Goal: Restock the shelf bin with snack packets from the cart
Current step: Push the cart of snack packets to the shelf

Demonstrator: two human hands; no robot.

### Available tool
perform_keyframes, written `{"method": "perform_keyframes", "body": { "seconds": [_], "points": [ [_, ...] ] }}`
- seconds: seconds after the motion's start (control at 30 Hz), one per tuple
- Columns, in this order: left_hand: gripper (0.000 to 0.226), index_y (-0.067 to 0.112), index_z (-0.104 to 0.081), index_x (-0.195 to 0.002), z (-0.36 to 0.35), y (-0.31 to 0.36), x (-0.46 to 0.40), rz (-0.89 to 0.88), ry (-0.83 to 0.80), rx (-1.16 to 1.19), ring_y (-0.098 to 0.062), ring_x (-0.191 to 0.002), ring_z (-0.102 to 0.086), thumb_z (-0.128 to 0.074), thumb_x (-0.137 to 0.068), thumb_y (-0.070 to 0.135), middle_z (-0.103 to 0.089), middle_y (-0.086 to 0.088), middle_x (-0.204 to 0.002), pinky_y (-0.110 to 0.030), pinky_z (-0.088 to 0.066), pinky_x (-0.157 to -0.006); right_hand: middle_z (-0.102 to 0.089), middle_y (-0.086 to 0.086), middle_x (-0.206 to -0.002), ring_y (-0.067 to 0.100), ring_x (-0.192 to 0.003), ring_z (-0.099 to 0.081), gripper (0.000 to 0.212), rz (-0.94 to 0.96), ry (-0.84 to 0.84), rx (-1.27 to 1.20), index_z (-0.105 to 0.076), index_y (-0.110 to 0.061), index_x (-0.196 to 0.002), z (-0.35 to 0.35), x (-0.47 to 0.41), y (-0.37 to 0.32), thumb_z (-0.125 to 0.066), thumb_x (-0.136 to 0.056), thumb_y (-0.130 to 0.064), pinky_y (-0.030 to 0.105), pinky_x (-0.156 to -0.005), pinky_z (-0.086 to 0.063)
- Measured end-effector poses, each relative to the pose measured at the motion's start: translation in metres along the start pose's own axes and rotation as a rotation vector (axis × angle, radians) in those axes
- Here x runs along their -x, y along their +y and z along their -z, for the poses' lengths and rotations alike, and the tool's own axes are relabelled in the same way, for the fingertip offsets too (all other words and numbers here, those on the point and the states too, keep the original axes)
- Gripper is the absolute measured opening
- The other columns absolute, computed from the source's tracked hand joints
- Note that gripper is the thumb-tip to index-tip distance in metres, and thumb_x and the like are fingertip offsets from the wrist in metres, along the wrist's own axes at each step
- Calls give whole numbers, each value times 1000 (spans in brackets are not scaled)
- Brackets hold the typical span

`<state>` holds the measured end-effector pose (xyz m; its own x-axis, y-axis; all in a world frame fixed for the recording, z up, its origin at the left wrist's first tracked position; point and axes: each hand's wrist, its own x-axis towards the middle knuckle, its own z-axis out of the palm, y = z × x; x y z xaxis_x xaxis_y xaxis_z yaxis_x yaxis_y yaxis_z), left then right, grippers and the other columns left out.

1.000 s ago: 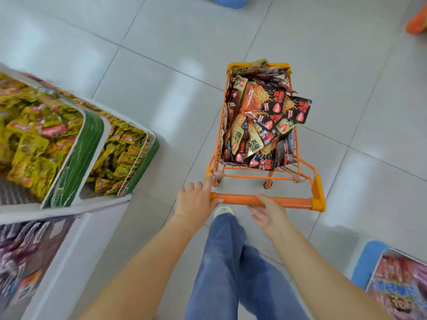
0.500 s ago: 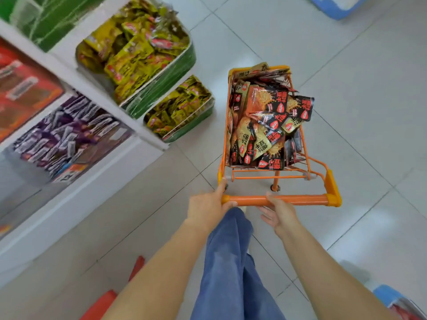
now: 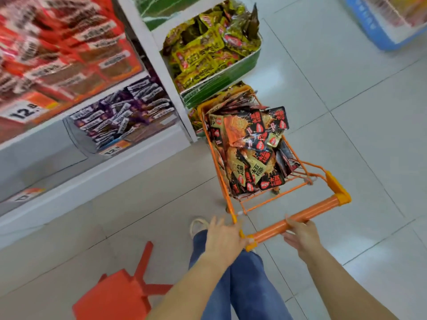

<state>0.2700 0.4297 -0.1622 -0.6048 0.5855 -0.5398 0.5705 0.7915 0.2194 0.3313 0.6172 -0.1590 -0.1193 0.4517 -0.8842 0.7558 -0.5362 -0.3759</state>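
While both hands are at the orange handle bar [image 3: 298,219], the whole question for the next move is where the goods lie from them. The white shelving unit [image 3: 147,54] is the biggest thing, ahead and to the left of the hands, and its bins hold red, purple and yellow-green packets; which bin is to be refilled I cannot tell, because none shows the same black and orange packets as the cart. The small orange cart [image 3: 248,155] stands straight ahead of the hands, its long axis running away from them and a little to the left, with its far end just beside the green bin [image 3: 231,75] at the end of the shelf. The snack packets [image 3: 251,146] are piled high in its basket, beyond the bar and above it in the view, some hanging over the right rim. An orange stool [image 3: 120,296] lies on the floor behind and to the left of the hands. The right hand [image 3: 300,236] has its fingers curled around the bar near its middle. The left hand [image 3: 224,239] is at the left end of the bar with fingers spread and rather straight, touching more than gripping, I judge. This left hand is on the shelf side, so it looks the better placed to carry packets across, while the pile itself is about equally near to both.
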Motion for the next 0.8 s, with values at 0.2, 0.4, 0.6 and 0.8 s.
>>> {"method": "perform_keyframes", "body": {
  "seconds": [0.2, 0.4, 0.6, 0.8],
  "points": [
    [63, 24, -25, -149, -12, -82, 12, 15, -9, 118, -27, -123, -46, -13, -93, 49, -64, -7, -118, -37, -22, -111, -58, 22, -119, 33, -91, -56, 56, 105, 57, 163, -32, -16, -142, 9, 4, -16, -59, -94, -16, 50, -99, -39],
    [50, 12, -30, -145, -26, -133, 23, 602, -28, 453, -33, -119, -51, -33, -101, 37, -56, -15, -129, -38, -39, -95, -57, 16, -105, 33, -90, -55, 63, 185, 12, 327, -27, -31, -147, 20, -5, -41, -57, -95, -13, 46, -88, -45],
    [61, 16, -13, -152, -57, -203, 17, 929, 84, 936, -32, -137, -35, -41, -99, 19, -24, -11, -156, -35, -30, -110, -64, 18, -100, 36, -92, -61, 61, 317, 96, 571, -30, -42, -144, 14, -19, -55, -60, -93, -27, 48, -89, -49],
    [59, 21, -6, -153, -64, -242, 11, 933, 58, 1126, -27, -143, -22, -36, -103, 22, -16, -5, -158, -32, -22, -112, -71, 14, -96, 38, -95, -63, 55, 496, 295, 899, -44, -28, -139, -20, -26, -61, -55, -91, -51, 47, -85, -49]
  ]
}}
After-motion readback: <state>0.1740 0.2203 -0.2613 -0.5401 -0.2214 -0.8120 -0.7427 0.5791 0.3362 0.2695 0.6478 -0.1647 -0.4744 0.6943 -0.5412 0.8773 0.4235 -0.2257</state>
